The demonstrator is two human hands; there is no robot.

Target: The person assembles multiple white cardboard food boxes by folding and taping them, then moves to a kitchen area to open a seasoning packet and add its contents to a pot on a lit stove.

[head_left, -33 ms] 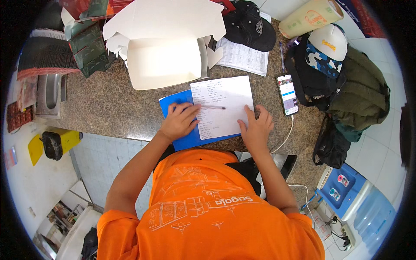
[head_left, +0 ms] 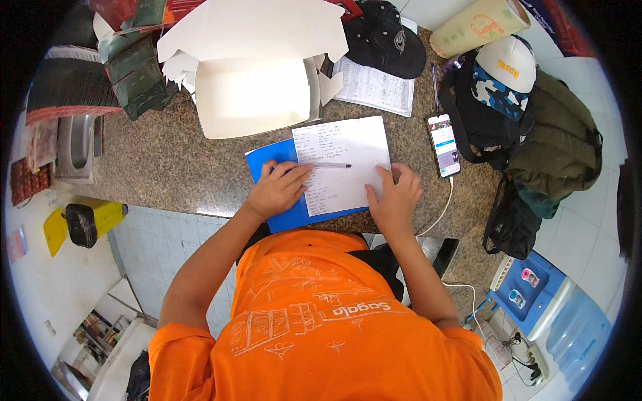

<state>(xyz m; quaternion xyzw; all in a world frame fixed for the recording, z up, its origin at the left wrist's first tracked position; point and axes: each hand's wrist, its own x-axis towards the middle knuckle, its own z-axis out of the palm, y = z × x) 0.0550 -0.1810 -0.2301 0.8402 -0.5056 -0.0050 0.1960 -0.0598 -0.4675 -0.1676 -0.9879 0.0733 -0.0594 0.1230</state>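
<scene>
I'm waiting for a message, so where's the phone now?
In the head view, the phone lies on the counter, right of centre, to the right of the paper and beyond the right hand, plugged into a white cable.

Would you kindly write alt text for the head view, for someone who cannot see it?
A person's left hand and right hand rest at opposite edges of a handwritten sheet on a blue folder, with a pen on the sheet. The speckled counter also holds an open white box and a phone.
</scene>
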